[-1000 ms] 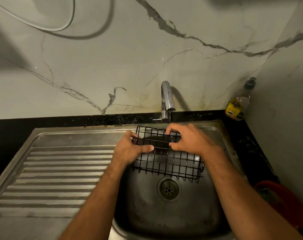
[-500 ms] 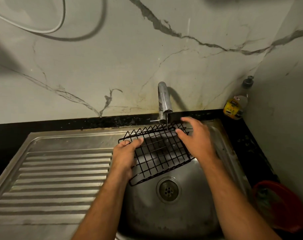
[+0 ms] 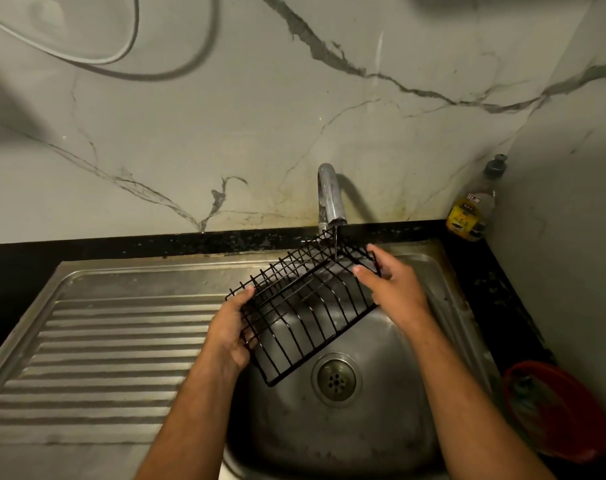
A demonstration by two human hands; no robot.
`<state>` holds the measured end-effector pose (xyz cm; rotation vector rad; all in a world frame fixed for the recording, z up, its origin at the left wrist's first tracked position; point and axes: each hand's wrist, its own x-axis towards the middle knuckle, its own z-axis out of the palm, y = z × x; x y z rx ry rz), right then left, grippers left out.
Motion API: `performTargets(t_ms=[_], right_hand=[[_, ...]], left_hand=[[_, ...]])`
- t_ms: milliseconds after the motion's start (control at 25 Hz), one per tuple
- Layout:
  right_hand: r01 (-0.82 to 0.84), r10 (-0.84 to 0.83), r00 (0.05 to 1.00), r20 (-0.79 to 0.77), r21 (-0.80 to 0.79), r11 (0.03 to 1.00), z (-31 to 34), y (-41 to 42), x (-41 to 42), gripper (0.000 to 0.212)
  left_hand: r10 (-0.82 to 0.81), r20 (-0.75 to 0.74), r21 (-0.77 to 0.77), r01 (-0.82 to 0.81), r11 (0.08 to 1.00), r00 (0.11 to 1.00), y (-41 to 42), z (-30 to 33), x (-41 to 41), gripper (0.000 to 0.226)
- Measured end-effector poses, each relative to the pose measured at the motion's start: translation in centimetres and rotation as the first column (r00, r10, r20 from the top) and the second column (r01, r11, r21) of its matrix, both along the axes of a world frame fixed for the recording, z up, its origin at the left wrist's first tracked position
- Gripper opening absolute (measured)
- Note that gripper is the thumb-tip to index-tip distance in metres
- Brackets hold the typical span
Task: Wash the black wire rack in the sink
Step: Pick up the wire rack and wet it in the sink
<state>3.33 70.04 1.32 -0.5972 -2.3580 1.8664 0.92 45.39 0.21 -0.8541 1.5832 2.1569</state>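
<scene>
The black wire rack (image 3: 305,306) hangs tilted over the steel sink (image 3: 346,441), its far end raised under the chrome tap (image 3: 330,199). A thin stream of water falls from the spout onto the rack's far end. My left hand (image 3: 230,332) grips the rack's near left end, thumb over the rim. My right hand (image 3: 391,285) holds the far right end, fingers curled round the wires. The drain (image 3: 335,379) shows below the rack.
A ribbed steel draining board (image 3: 104,348) lies left of the basin. A dish soap bottle (image 3: 471,209) stands in the back right corner on the black counter. A red bowl (image 3: 554,407) sits at the right edge. A cable loops on the marble wall.
The rack has swung from lying level across the basin to tilted, its right end lifted up under the running tap. My right hand moved back and right, my left hand slid toward me.
</scene>
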Motion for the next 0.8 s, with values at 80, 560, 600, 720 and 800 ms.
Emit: performTargets(t_ms=[80, 560, 600, 720, 800], right_hand=[[-0.031, 0.032, 0.999, -0.020, 0.067, 0.997, 1.2, 0.0, -0.9, 0.059], [0.012, -0.036, 0.999, 0.011, 0.808, 0.589, 6.7, -1.3, -2.5, 0.039], [-0.005, -0.050, 0.998, 0.040, 0.819, 0.574, 6.7, -1.4, -2.8, 0.037], [-0.057, -0.024, 0.996, 0.081, 0.851, 0.522, 5.6, -1.8, -3.8, 0.034], [-0.066, -0.035, 0.994, 0.100, 0.844, 0.532, 4.8, -1.8, -4.1, 0.032]], left_hand=[[-0.012, 0.044, 0.068, 0.009, 0.998, 0.999, -0.7, 0.0, -0.3, 0.020], [-0.186, 0.019, 0.188, 0.180, 0.966, 0.982, -2.6, 1.2, 0.2, 0.067], [-0.178, 0.005, 0.184, 0.174, 0.967, 0.984, -2.7, 1.2, 0.0, 0.071], [-0.127, -0.027, 0.136, 0.130, 0.982, 0.991, -2.9, 0.9, -0.5, 0.062], [-0.136, -0.045, 0.124, 0.141, 0.982, 0.990, -2.7, 1.0, -0.9, 0.057]])
